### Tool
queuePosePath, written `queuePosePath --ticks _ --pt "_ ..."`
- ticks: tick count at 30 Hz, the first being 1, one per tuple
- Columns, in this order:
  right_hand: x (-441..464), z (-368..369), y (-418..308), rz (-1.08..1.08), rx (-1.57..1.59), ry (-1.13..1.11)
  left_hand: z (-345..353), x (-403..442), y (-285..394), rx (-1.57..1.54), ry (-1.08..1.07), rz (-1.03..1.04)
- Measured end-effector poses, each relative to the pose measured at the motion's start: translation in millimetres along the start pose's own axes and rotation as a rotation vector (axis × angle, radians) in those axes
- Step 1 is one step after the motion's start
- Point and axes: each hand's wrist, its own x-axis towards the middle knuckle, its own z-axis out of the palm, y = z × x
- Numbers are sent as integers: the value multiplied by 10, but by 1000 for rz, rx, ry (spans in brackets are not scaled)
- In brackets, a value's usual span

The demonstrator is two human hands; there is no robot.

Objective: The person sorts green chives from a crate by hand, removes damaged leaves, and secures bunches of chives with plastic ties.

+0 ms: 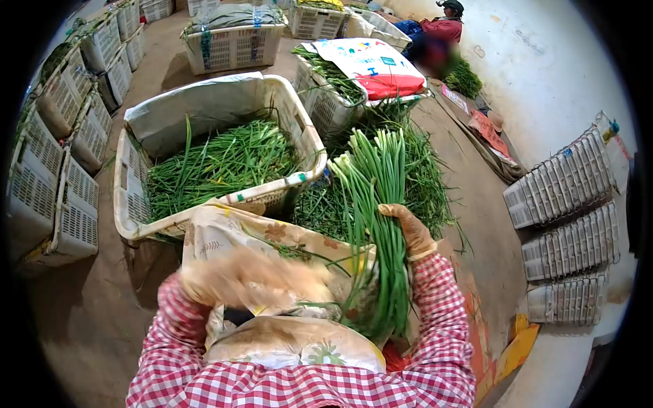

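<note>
My right hand [409,231], in a soiled glove, is wrapped round a thick bunch of green onions [384,197]. Their pale ends point away from me, and the long green leaves hang down towards my lap. My left hand [255,279], also gloved, is smeared by motion over the patterned apron [299,234] on my lap, left of the bunch. Whether its fingers hold anything does not show. Just ahead stands a white plastic crate [309,178] with loose green leaves [218,163] inside. More cut greens [425,170] lie heaped behind and beside the bunch.
Stacked crates [37,170] line the left side. A covered crate [235,51] stands farther back, and another holds greens under a white and red bag [367,64]. Nested crates [561,180] lean by the right wall. Another person [442,27] sits at the back right.
</note>
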Motion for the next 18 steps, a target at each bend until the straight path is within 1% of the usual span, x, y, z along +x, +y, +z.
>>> queuePosePath --ticks 1,2,3,4,5,6,7,8,9,10,11,12,13,15,16,17,18 --pt "-37 -175 28 -26 -73 11 -79 -62 -84 166 268 -146" --pt "-79 -284 58 -44 -140 22 -157 -124 -166 299 544 -349" --pt "-118 -373 132 1 -155 -2 -232 -187 -247 350 785 -544" --pt "-178 -344 170 45 -170 -27 -285 -227 -476 420 840 -520" --pt "-239 -299 202 89 -187 -52 -274 -142 -648 211 787 -287" --pt "-294 -218 286 75 -156 -86 -186 -122 -740 -330 646 -355" --pt "-363 -72 353 123 -93 -58 -98 5 -778 -632 576 -580" --pt "-371 35 446 225 -148 53 26 63 -1129 -721 540 -511" --pt "-369 -4 610 133 -246 105 143 170 -1224 -818 513 -482" --pt "-373 97 668 22 -345 158 190 281 -1165 -896 477 -425" --pt "-381 289 681 -83 -451 221 259 416 -1187 -979 609 -384" --pt "-474 479 639 -79 -412 226 296 502 -1229 -1060 739 -335" --pt "-572 760 552 -76 -373 231 259 502 -1330 -1057 745 -332" --pt "-190 -56 1351 70 209 -13 130 524 -1545 -1328 544 -194" --pt "-123 -52 1356 146 221 -82 109 597 -1545 -1304 568 -35" --pt "-54 -48 1362 222 227 -151 112 653 -1479 -1414 609 37" --pt "16 -125 1563 214 303 -154 119 699 -1413 -1525 649 109"
